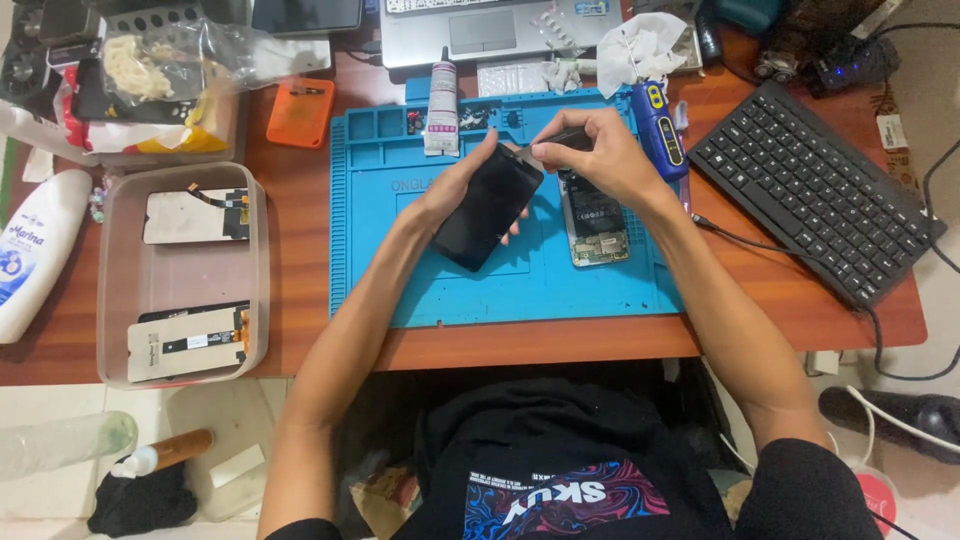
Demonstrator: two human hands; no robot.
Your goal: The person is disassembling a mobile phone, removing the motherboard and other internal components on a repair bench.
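My left hand (452,186) holds a black phone screen panel (488,208) tilted above the blue repair mat (440,280). My right hand (590,150) grips a thin dark tool (550,141) whose tip meets the panel's upper edge. Beneath the right hand, an opened phone body (594,222) with its battery and circuit board showing lies flat on the mat.
A glue tube (441,105) and a blue electric screwdriver (658,125) rest at the mat's top. A clear tray (112,300) with two screen parts sits left, a white bottle (30,250) beside it. A black keyboard (815,190) lies right, a laptop (490,30) behind, an orange case (300,112) nearby.
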